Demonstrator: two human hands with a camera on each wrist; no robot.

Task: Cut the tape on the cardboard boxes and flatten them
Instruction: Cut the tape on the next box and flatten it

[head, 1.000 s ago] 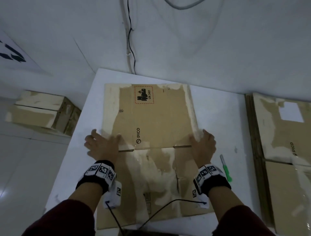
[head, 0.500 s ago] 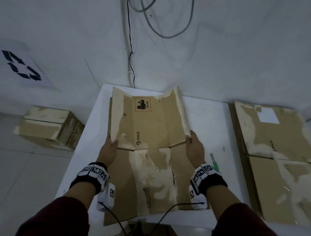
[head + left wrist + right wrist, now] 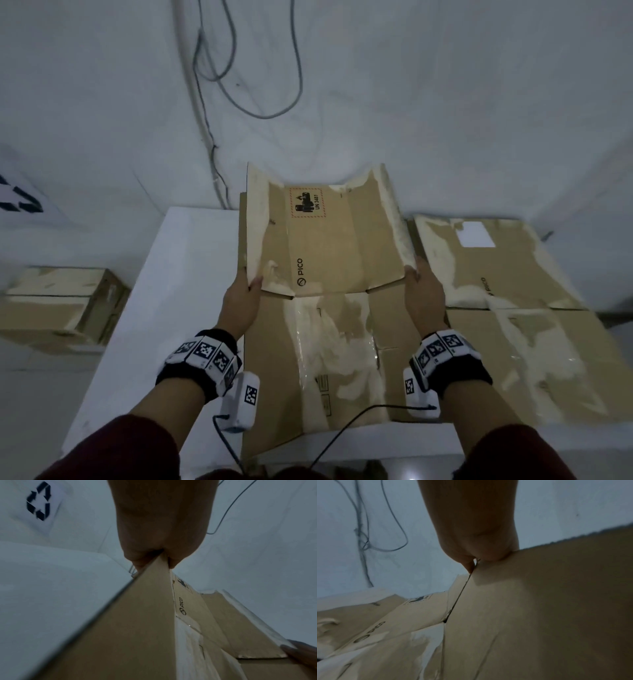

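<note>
Left hand [image 3: 239, 301]: pinches the flat box's [image 3: 329, 308] left edge.
Right hand [image 3: 423, 294]: pinches its right edge.
Box: bent, raised off the white bench [image 3: 171, 291].

A white table [image 3: 178, 274] stands against a pale wall [image 3: 445, 102]. Grey cables [image 3: 219, 68] hang top centre. Dim light.
</note>
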